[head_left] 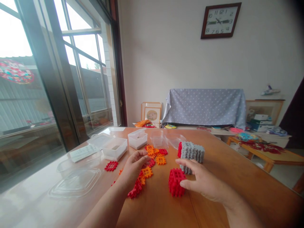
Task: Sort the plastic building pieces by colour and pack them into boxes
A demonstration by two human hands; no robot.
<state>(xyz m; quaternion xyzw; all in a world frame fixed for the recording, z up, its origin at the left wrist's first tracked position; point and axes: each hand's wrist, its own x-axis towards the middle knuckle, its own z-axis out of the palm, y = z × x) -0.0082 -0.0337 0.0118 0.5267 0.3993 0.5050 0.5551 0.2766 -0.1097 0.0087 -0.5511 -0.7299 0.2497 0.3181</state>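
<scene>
Red and orange square plastic pieces lie scattered in the middle of the table, among them an orange piece [161,159] and a red piece [111,166]. My left hand [137,163] is over the scattered pieces, its thumb and fingers close together; what they hold, if anything, is too small to tell. My right hand [198,179] has its thumb and fingers apart at the right side of a stack of red pieces [176,182], the thumb close to it. Behind that hand stands a block of stacked grey pieces [192,152] with a red piece at its left end.
On the wooden table [156,209], a clear lid [76,183] and a clear tub [79,163] lie at the left. White boxes [115,152] and more clear containers [159,139] stand farther back. A paper sheet [84,152] lies beside them.
</scene>
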